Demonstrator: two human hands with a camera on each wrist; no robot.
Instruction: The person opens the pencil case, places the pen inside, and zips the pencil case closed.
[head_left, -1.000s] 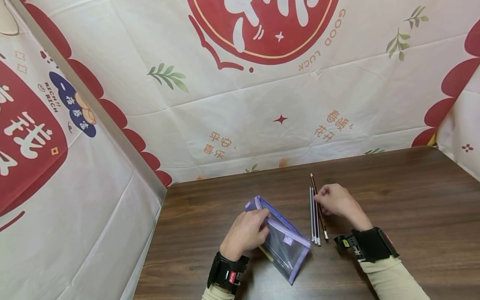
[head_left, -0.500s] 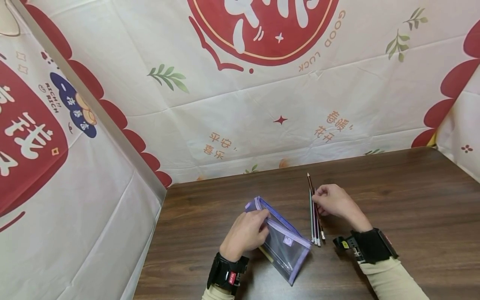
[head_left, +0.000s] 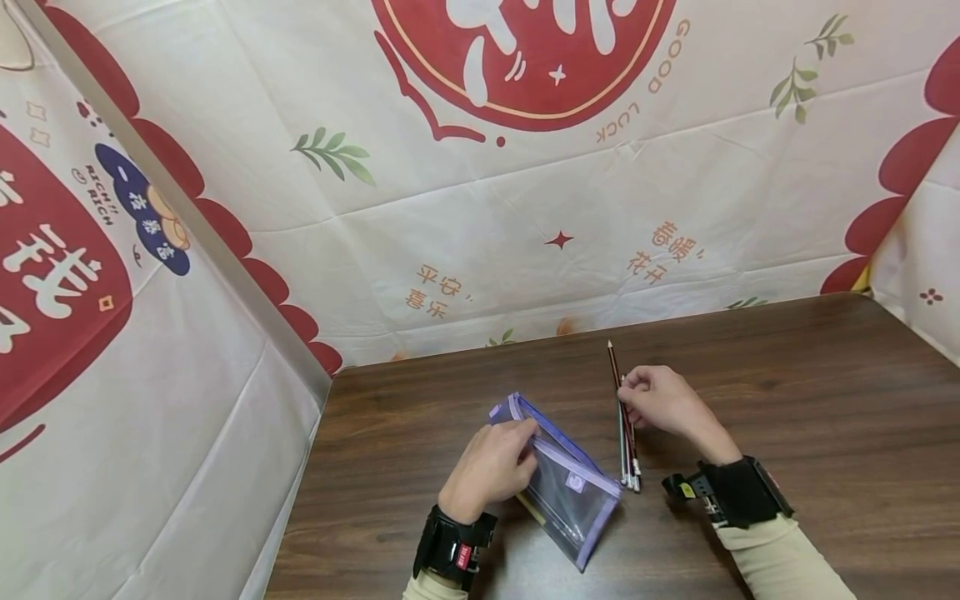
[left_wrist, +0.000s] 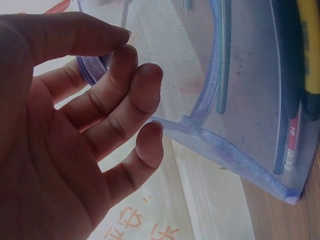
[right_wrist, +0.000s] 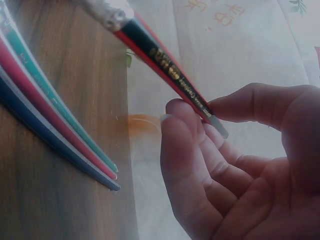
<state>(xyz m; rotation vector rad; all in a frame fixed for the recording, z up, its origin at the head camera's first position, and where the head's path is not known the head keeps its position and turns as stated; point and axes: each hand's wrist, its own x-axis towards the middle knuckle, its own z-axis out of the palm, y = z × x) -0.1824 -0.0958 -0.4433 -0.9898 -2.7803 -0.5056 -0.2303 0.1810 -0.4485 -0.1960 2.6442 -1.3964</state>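
My left hand pinches the upper edge of a see-through purple mesh pencil pouch, whose mouth gapes. Thumb and index finger meet at the mesh in the left wrist view. Through the pouch show a yellow-and-black item and a red pencil end. Between thumb and fingertips, my right hand holds a red-and-black striped pencil, its sharpened tip pointing to the back of the table. Below it lie three pencils side by side, green, red and blue.
The brown wooden table ends at a white printed cloth hanging behind it. Another printed cloth stands along the left side. The loose pencils lie just right of the pouch.
My right hand has shifted slightly left with the striped pencil, which now crosses over the lying pencils and leans further left at its tip. The left hand and pouch stay put.
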